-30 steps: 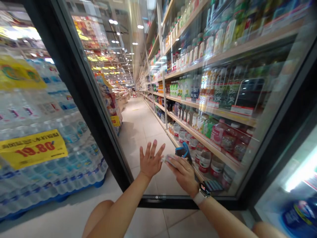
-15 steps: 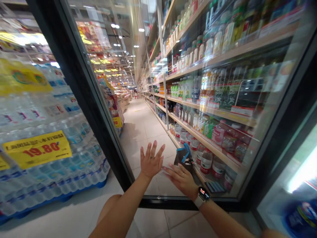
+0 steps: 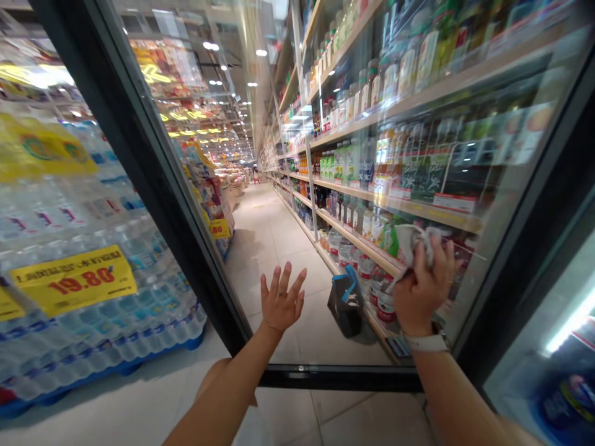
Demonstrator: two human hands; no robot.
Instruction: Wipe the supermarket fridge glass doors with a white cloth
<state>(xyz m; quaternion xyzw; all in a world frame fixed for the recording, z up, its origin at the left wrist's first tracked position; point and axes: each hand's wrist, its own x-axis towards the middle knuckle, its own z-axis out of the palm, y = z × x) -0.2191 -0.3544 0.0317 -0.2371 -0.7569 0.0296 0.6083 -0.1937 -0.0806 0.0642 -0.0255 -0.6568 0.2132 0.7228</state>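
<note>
A black-framed glass door [image 3: 288,344] stands in front of me. My left hand [image 3: 281,300], fingers spread, lies against the lower middle of the pane. To its right, my right hand [image 3: 423,288] grips a crumpled pale grey cloth [image 3: 409,241] at the glass, with a light-strapped watch [image 3: 425,342] on that wrist. Part of the cloth is hidden behind the fingers. Through the pane, beyond my hands, a dark bag with blue handles [image 3: 346,310] sits on the floor beside the shelves.
Shelves of bottled drinks [image 3: 353,155] run along the right behind the glass. At left, stacked packs of bottled water [image 3: 134,334] carry a yellow price sign [image 3: 74,279]. A tiled aisle [image 3: 260,217] stretches away between displays. Blue packaging [image 3: 569,396] is at the lower right.
My right hand has moved up and to the right, away from my left hand, and the cloth now shows in it. The left hand stays almost in place.
</note>
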